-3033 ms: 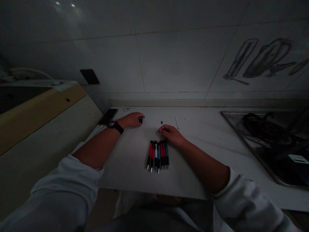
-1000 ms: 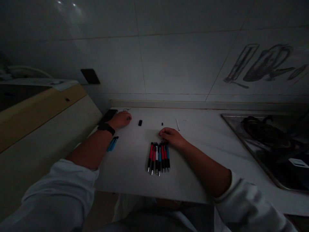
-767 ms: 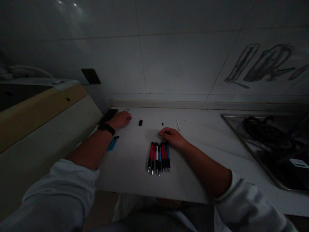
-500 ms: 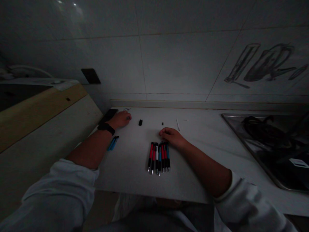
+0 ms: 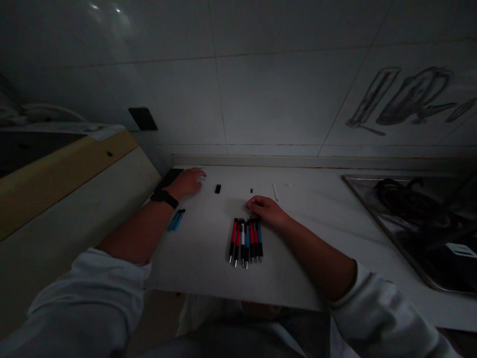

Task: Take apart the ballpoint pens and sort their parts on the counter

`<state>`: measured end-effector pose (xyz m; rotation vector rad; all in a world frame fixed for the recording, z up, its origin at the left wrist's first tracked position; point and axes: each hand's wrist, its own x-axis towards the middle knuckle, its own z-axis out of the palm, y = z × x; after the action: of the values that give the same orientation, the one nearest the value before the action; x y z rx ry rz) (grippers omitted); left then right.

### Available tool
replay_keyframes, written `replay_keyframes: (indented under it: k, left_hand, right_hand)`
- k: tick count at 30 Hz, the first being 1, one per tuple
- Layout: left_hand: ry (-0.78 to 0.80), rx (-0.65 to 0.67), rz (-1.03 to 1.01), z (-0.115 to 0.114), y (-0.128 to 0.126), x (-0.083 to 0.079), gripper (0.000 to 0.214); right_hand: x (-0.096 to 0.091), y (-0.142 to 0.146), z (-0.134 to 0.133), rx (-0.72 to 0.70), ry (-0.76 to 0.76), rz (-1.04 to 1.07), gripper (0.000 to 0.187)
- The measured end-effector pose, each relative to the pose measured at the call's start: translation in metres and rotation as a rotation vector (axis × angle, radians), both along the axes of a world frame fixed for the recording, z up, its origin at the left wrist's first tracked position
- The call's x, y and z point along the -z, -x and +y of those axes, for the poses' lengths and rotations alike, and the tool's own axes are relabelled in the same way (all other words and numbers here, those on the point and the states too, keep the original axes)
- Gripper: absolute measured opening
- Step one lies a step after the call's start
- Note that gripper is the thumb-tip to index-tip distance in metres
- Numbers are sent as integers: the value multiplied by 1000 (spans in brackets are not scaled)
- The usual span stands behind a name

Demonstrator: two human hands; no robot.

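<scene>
Over on the left, a flat dark slab (image 5: 170, 177) lies at the table's back corner, partly behind the person's wrist. In front of it, close by the forearm, two blue barrels with black ends (image 5: 176, 220) lie side by side on the table (image 5: 201, 253), loose, joined to nothing I can make out. And here's the left hand (image 5: 188, 182), thumb and forefinger spread apart, nothing visible between them, right beside the slab.

Moving along: a pair of short black sleeves (image 5: 218, 189), side by side, by themselves. Then the main line-up, a row of pens (image 5: 246, 243) in red, white and blue, tips towards the person. These look whole to me, so I'd call them finished. Behind the row, a tiny black piece (image 5: 251, 190) sits alone. The right hand (image 5: 263, 207) rests at the tops of the pens, fingers curled inward; whether they pinch anything, I can't tell.

Further right, a thin white stick (image 5: 275, 191), lying separate too. So by my reckoning, the row is complete while the scattered parts remain unjoined.
</scene>
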<state>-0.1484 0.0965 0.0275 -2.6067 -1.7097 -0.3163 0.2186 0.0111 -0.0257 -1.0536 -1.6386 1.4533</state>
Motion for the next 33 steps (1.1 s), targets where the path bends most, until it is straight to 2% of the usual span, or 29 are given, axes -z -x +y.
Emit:
replay_keyframes:
  k: [4,7,10,13,16,19,24,33]
  left_hand:
    - [-152,24,-93,-27,-46,-34,43]
    - [-138,67,-295,-58,-95,-52,37]
    - [-83,133,-461,-88,-138,-48,35]
    - [-43,163,-566,-105,-161,-22,31]
    - [-30,171,-619,-107,-166,8,31]
    - [-14,183,-651,-103,-163,24,30]
    - [2,211,-648,-101,-160,26,28]
    - [18,282,-623,-107,-162,27,23]
  right_hand:
    - [-12,-7,0,48,-51,-41,26]
    - [-28,-19,0,135,-178,-173,24]
    - [-42,-31,-2,133,-319,-409,16]
    - [-48,-36,-10,-6,-334,-612,9]
    - [-49,-35,-18,-109,-322,-744,13]
    - [-50,-37,-20,-166,-311,-802,14]
    - [-56,-46,-19,-177,-287,-805,15]
    - [-56,-43,-27,-167,-265,-802,16]
